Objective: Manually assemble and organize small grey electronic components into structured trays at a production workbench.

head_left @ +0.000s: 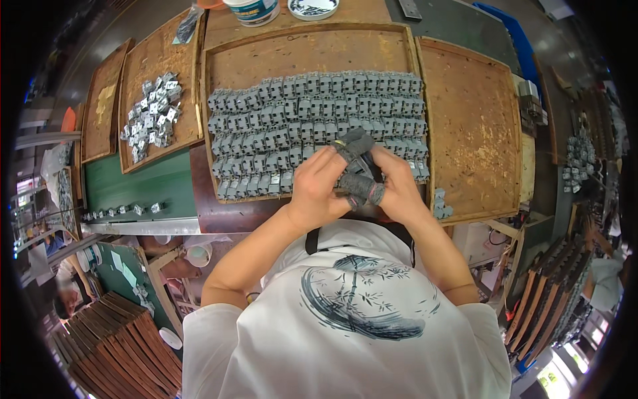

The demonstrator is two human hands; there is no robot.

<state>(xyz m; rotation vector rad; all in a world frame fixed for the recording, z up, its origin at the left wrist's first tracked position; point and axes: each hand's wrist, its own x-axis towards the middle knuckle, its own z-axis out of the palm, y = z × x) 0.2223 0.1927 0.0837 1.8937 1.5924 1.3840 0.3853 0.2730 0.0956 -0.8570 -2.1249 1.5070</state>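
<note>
In front of my body, over the near edge of a wooden tray [306, 52], my two hands meet. Dark grey wraps cover the thumbs and forefingers. My left hand [318, 189] is closed, its wrapped fingers pressed toward a small dark-grey part [363, 166]. From the other side my right hand [401, 185] closes on the same part. The wraps and fingers hide most of it, so its exact kind does not show. Beneath and beyond the hands, several rows of small grey block-shaped parts [272, 120] stand closely packed in the tray.
Left, a second wooden tray [189, 113] holds a heap of silvery metal parts [154, 110]. Several more lie along the green tabletop [119, 186]. At right is another wooden tray [475, 133] with a few grey pieces [441, 205]. Behind stand a white tub [252, 12] and a round dish [312, 8].
</note>
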